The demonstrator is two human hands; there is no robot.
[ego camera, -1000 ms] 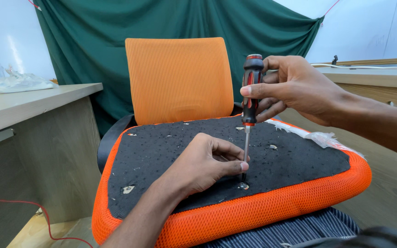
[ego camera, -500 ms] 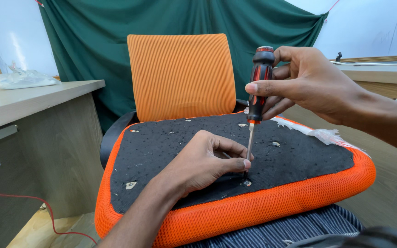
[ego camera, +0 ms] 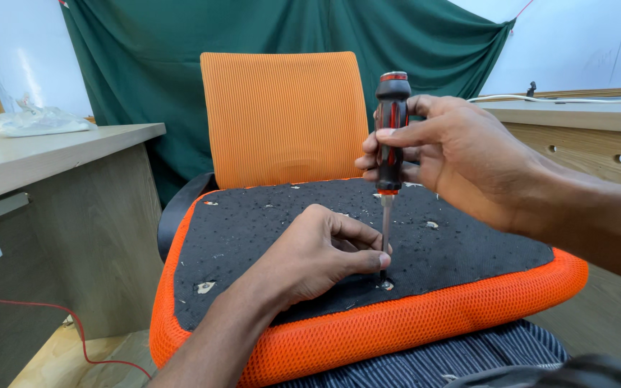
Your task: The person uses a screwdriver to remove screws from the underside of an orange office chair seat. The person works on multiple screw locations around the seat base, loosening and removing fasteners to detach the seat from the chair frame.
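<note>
Screwdriver [ego camera: 389, 144] upright, handle clamped by right hand [ego camera: 454, 158] fingers, left hand [ego camera: 318, 255] fingers pinching its tip.

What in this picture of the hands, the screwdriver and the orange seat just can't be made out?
- Head view: the screwdriver tip and whatever it sits in, too small and crowded by the left hand fingertips.
- The handle's far side, covered by the right hand.
- The seat cushion underside, resting on the striped cloth.
- The plastic bag contents, too blurred.
</note>
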